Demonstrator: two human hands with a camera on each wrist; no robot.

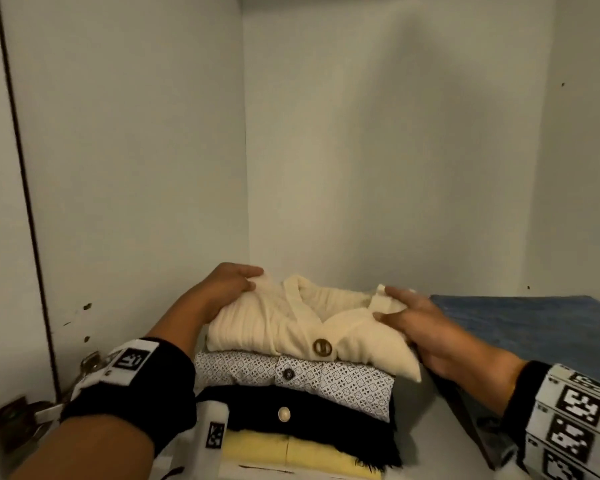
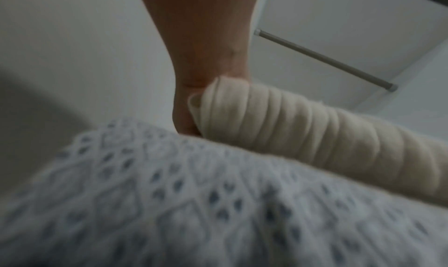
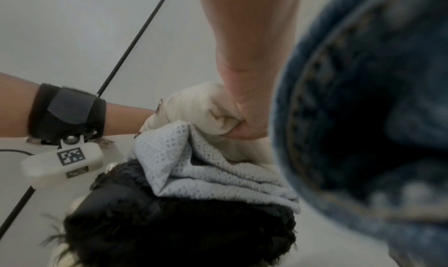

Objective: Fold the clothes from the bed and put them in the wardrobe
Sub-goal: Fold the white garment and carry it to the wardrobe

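A folded cream cardigan point(image 1: 291, 323) with a brown button lies on top of a stack in the wardrobe. Under it are a white patterned shirt point(image 1: 343, 379), a black garment point(image 1: 319, 420) and a yellow one point(image 1: 291, 455). My left hand point(image 1: 229, 289) grips the cardigan's far left edge, thumb on top. My right hand point(image 1: 406, 317) grips its right edge, thumb on top and fingers underneath. In the left wrist view the cardigan point(image 2: 303, 125) is a ribbed roll above the patterned shirt point(image 2: 194, 204). In the right wrist view my right hand point(image 3: 247, 121) pinches the cream cloth point(image 3: 194, 106).
Folded blue denim point(image 1: 534, 323) lies to the right of the stack on the shelf point(image 1: 430, 438). White wardrobe walls point(image 1: 136, 168) close in the left, back and right. A door hinge point(image 1: 18, 424) sits at the lower left. A hanging rail point(image 2: 324, 59) runs overhead.
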